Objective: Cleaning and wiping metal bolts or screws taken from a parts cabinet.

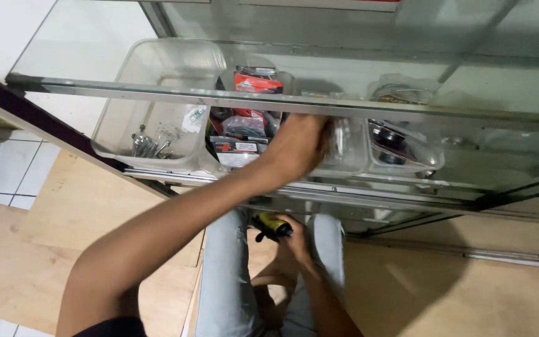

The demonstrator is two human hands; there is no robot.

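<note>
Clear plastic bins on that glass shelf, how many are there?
3: a large bin at left, a middle bin at the left hand, a right bin. More may be hidden.

You are gripping a clear plastic tub [344,146] standing upright near the shelf's front edge, mid-row between other tubs, while a yellow-and-black tool [271,226] is lying tilted in your lowered hand above your lap.

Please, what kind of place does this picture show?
Probably a small hardware or spare-parts shop. A glass display cabinet holds clear plastic bins of metal bolts and packaged parts; the left hand reaches inside.
</note>
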